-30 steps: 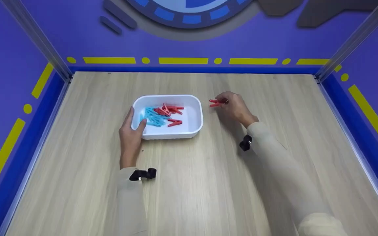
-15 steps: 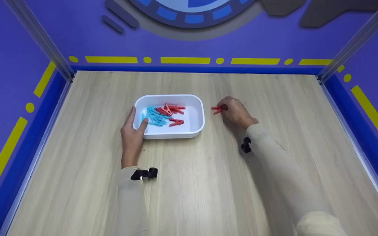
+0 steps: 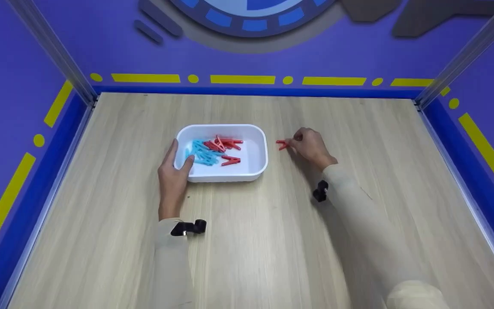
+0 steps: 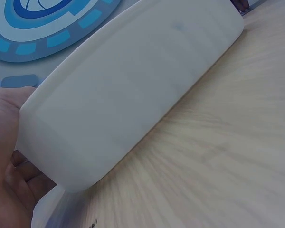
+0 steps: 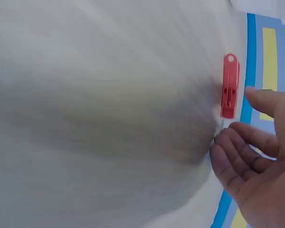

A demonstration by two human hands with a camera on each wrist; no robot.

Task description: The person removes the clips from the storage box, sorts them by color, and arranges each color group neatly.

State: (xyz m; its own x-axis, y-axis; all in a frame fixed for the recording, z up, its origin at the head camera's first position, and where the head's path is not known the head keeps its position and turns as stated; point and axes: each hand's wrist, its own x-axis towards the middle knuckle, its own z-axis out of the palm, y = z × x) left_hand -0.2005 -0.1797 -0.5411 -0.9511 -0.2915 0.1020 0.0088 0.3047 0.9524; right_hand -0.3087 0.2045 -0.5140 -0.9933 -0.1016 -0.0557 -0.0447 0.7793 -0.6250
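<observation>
My left hand (image 3: 173, 180) grips the left end of a white plastic tray (image 3: 253, 150), thumb over the rim and fingers along the outer wall. In the left wrist view, the tray's long side (image 4: 128, 90) fills the middle. Blue clothespins (image 3: 204, 153) lie heaped at the tray's left, with several red clothespins (image 3: 230, 160) beside them. To the right of the tray, a single red clothespin (image 5: 230, 88) rests on the tabletop. Close by it is my right hand (image 3: 311, 146), its thumb and fingers parted and holding nothing, as the right wrist view shows.
The wood-grain table (image 3: 238, 240) carries the tray near its far half. Blue-purple panels (image 3: 247, 64) with yellow marks stand at the back and both sides. A black wrist camera (image 3: 320, 191) sits on the right sleeve, another on the left.
My right hand has brought the red clothespin down and slightly nearer, then let go of it on the table. The left hand and tray stay in place; the head view has shifted slightly.
</observation>
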